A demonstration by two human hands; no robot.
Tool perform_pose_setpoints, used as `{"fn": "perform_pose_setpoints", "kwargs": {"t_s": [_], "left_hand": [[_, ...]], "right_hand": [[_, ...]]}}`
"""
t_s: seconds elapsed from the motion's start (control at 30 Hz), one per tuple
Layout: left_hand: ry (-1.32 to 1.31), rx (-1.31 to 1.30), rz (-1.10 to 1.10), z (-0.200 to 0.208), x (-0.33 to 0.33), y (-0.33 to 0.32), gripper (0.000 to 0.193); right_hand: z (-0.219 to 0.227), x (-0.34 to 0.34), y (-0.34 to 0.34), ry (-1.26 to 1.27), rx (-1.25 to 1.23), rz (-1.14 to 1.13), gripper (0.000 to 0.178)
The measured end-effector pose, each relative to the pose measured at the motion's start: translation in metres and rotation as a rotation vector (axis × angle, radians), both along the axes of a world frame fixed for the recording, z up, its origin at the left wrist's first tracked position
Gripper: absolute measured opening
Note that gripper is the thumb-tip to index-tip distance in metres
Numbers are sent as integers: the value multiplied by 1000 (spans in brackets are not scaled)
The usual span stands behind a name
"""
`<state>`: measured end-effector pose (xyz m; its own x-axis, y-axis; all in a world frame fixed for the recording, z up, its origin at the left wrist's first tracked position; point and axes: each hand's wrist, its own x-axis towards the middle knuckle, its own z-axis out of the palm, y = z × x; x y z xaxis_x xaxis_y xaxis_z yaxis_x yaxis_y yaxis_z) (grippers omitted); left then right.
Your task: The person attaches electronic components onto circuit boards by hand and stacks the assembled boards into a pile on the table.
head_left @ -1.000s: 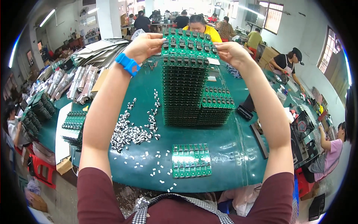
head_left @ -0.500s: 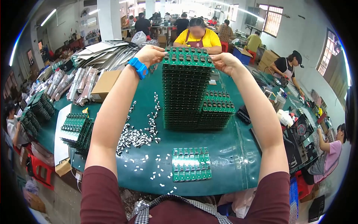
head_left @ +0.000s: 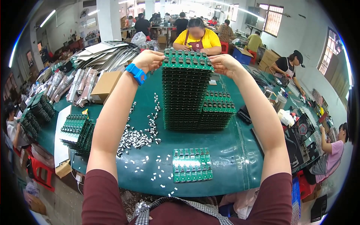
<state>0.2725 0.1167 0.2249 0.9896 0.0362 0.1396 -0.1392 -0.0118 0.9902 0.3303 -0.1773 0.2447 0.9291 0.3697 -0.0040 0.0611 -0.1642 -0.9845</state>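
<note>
A tall stack of green circuit board panels (head_left: 185, 95) stands on the green table in front of me. On its top lies a panel (head_left: 187, 62) with rows of small dark components. My left hand (head_left: 148, 60), a blue band on its wrist, pinches the left edge of that top panel. At the opposite edge my right hand (head_left: 225, 64) has its thumb and fingers closed on the far right corner. Whether the panel rests fully on those below is hard to tell. Nearer to me, a single circuit board panel (head_left: 192, 165) lies flat between my forearms.
A shorter stack of panels (head_left: 219, 103) stands right against the tall one. Small silver-and-black parts (head_left: 137, 140) lie piled at its left, white pieces nearer. Another board stack (head_left: 77, 129) and a cardboard box (head_left: 107, 87) stand left. Across the table sits a co-worker in yellow (head_left: 210, 39).
Both hands and the top panel have come down slightly and a little to the left. The loose panel and the small parts lie as before.
</note>
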Motion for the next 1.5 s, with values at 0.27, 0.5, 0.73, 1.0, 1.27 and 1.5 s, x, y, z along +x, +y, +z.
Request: {"fn": "perform_pose_setpoints", "kwargs": {"t_s": [0.27, 0.5, 0.73, 1.0, 1.27, 1.5], "left_hand": [[10, -30, 34, -7, -18, -16, 19], [-310, 32, 70, -32, -36, 5, 22], [-142, 490, 37, -187, -198, -26, 20], [-95, 1019, 158, -249, -262, -77, 47], [-99, 1194, -24, -263, -266, -85, 44], [-172, 1147, 155, -257, -287, -94, 31]], "right_hand": [[-16, -5, -8, -7, 16, 6, 18], [-26, -16, -48, -346, 56, -71, 28], [-175, -153, -77, -252, -174, 69, 18], [-260, -237, -74, -464, -336, -233, 10], [-292, -271, -84, -329, -280, -254, 30], [-294, -269, -75, -385, -305, -241, 32]]}}
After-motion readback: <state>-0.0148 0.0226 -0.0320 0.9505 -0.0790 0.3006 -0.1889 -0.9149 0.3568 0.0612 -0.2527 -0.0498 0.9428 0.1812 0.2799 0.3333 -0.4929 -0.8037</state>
